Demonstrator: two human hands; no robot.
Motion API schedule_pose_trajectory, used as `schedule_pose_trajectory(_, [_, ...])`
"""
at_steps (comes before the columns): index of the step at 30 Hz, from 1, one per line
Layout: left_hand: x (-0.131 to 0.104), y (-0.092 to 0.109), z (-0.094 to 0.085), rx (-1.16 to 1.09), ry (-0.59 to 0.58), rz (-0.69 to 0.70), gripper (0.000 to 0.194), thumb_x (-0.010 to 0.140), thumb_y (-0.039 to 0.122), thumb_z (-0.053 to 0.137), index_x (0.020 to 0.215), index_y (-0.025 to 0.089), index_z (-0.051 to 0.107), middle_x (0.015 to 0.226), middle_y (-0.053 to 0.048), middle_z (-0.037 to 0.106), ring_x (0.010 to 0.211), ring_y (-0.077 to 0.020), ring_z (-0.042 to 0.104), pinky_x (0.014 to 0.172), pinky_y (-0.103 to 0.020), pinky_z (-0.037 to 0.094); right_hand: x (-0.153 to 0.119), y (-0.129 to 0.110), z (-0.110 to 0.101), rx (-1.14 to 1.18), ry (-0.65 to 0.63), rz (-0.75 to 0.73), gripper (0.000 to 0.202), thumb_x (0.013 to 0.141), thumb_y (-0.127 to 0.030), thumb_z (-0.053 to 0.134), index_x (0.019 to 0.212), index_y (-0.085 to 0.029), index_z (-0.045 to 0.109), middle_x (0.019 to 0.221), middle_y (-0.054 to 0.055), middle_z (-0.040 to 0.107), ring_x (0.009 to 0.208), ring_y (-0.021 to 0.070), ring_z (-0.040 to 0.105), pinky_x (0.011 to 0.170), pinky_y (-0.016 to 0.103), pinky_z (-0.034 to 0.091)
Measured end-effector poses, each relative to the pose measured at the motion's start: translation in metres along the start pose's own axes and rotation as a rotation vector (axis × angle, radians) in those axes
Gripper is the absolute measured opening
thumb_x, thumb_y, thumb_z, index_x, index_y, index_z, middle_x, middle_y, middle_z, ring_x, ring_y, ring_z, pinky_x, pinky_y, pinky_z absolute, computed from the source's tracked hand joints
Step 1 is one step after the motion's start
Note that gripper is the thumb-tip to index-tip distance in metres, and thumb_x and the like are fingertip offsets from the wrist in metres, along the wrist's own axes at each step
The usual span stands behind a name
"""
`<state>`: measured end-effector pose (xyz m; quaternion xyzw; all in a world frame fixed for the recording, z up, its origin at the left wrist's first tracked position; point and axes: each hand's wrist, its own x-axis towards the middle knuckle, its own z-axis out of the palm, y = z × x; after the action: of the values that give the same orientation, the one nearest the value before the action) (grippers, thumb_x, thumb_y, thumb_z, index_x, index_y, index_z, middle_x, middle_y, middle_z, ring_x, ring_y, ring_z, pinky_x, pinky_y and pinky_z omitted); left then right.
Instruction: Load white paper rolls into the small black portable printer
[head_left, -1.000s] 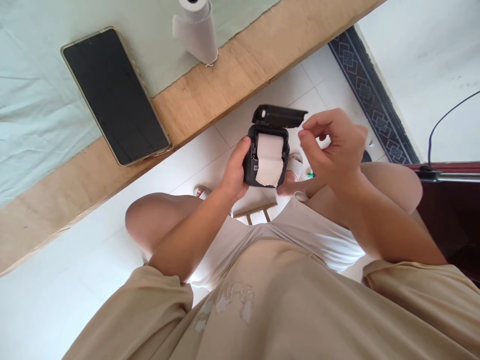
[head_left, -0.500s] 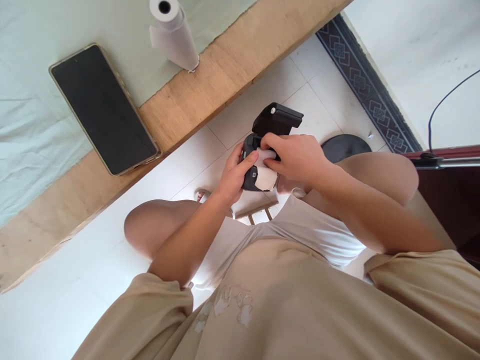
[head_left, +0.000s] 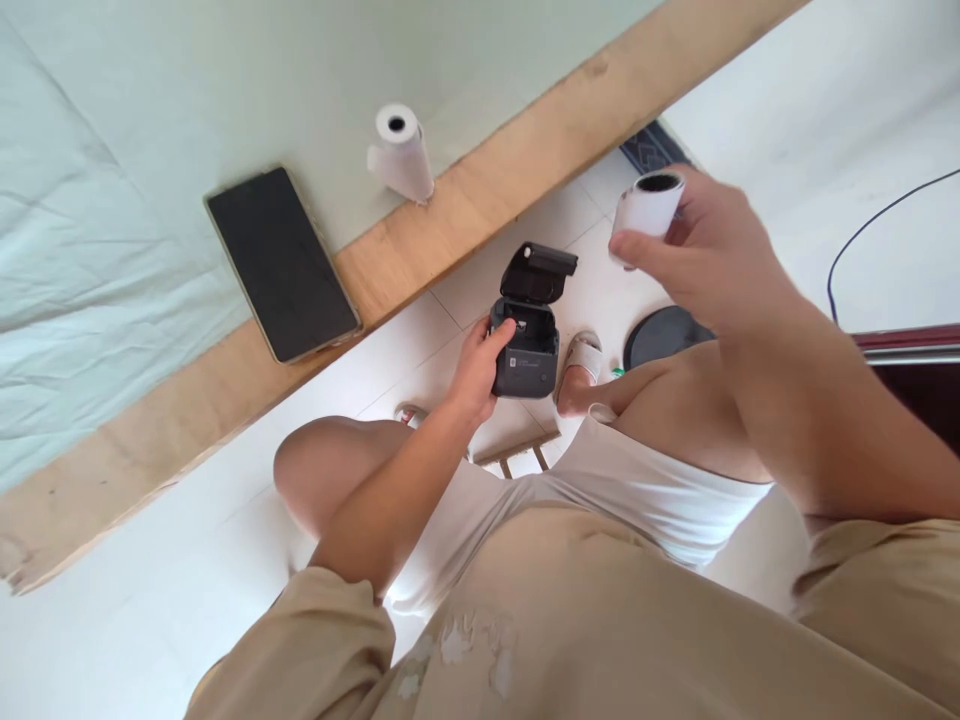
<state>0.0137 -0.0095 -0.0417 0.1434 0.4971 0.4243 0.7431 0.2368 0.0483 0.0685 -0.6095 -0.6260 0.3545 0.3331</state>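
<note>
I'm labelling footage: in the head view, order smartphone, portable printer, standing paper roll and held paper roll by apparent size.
1. Smartphone
2. Portable printer
3. Standing paper roll and held paper roll: too alike to rank

Left hand holds device; right hand, paper roll.

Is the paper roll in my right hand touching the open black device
Apart: the head view shows floor between the paper roll and black device.

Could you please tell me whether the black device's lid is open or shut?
Open: the lid stands raised off the black device, exposing its compartment.
</note>
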Motion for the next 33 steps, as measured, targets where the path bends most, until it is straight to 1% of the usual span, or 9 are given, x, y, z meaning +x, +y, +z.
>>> schedule_pose_trajectory(6, [0.000,0.005,0.002,0.013,0.027,-0.066,0.064,0.059,0.050,0.104,0.107,0.022,0.073,0.093,-0.002,0.082,0.080,-0.0199,0.076,0.068,-0.029,0.057,0.092,-0.046,0.014,-0.184,0.159,-0.297,0.047,0.083,-0.002,0.072,0.118,-0.025,0.050,0.108,-0.002,0.068,0.092,0.0135,0.062,0.090,0.031,0.055])
schedule_pose_trajectory(10, [-0.003,0.005,0.003,0.014,0.017,-0.060,0.060,0.062,0.051,0.103,0.105,0.022,0.073,0.091,-0.001,0.080,0.077,-0.0187,0.074,0.070,-0.031,0.059,0.132,-0.037,0.046,-0.459,0.129,-0.124,0.043,0.094,-0.002,0.068,0.128,-0.019,0.049,0.120,0.004,0.071,0.105,0.0196,0.064,0.108,0.042,0.053])
schedule_pose_trajectory(13, [-0.005,0.005,0.002,0.014,0.001,-0.075,0.060,0.064,0.052,0.102,0.107,0.022,0.073,0.093,-0.001,0.081,0.080,-0.0198,0.075,0.072,-0.032,0.060,0.132,-0.031,0.056,-0.497,0.127,-0.092,0.048,0.096,-0.003,0.066,0.138,-0.015,0.046,0.132,0.012,0.068,0.121,0.0258,0.063,0.120,0.053,0.046])
schedule_pose_trajectory(16, [-0.006,0.006,0.002,0.011,-0.004,-0.094,0.060,0.066,0.053,0.101,0.109,0.023,0.072,0.095,-0.002,0.081,0.081,-0.0205,0.075,0.072,-0.032,0.059,0.118,-0.041,0.064,-0.440,0.217,-0.419,0.050,0.094,-0.001,0.059,0.141,-0.011,0.044,0.143,0.016,0.061,0.131,0.0239,0.057,0.120,0.044,0.045])
schedule_pose_trajectory(18, [-0.006,0.006,0.002,0.002,-0.006,-0.084,0.059,0.067,0.051,0.101,0.110,0.022,0.072,0.094,-0.002,0.080,0.085,-0.0217,0.076,0.075,-0.032,0.059,0.107,-0.054,0.080,-0.445,0.143,-0.557,0.045,0.099,-0.010,0.060,0.142,-0.009,0.046,0.145,0.017,0.059,0.126,0.0252,0.059,0.111,0.043,0.049])
schedule_pose_trajectory(22, [-0.006,0.005,0.003,-0.001,-0.011,-0.074,0.058,0.069,0.052,0.100,0.110,0.022,0.072,0.091,-0.001,0.080,0.089,-0.0242,0.079,0.075,-0.032,0.059,0.096,-0.073,0.123,-0.634,-0.196,-0.325,0.038,0.114,-0.040,0.060,0.141,-0.014,0.055,0.156,0.017,0.058,0.132,0.0360,0.060,0.113,0.054,0.049])
schedule_pose_trajectory(25, [-0.006,0.004,0.004,0.003,-0.017,-0.083,0.058,0.070,0.053,0.099,0.112,0.024,0.072,0.092,0.000,0.081,0.086,-0.0226,0.079,0.073,-0.031,0.059,0.097,-0.075,0.140,-0.628,-0.218,-0.285,0.027,0.113,-0.028,0.059,0.136,-0.015,0.061,0.158,0.018,0.058,0.146,0.0416,0.052,0.120,0.059,0.042])
schedule_pose_trajectory(30, [-0.006,0.005,0.003,-0.001,-0.019,-0.073,0.060,0.068,0.055,0.100,0.111,0.024,0.072,0.092,-0.001,0.081,0.088,-0.0240,0.080,0.073,-0.031,0.059,0.104,-0.073,0.130,-0.458,-0.184,-0.248,0.017,0.110,-0.020,0.058,0.123,-0.014,0.065,0.140,0.015,0.066,0.129,0.0308,0.062,0.115,0.051,0.049])
schedule_pose_trajectory(33, [-0.006,0.007,0.003,-0.008,-0.020,-0.080,0.056,0.071,0.053,0.099,0.111,0.024,0.072,0.094,-0.002,0.082,0.092,-0.0253,0.081,0.078,-0.033,0.060,0.089,-0.061,0.106,-0.108,-0.172,-0.276,0.027,0.113,-0.026,0.047,0.131,-0.014,0.063,0.122,0.006,0.071,0.109,0.0179,0.069,0.104,0.036,0.056])
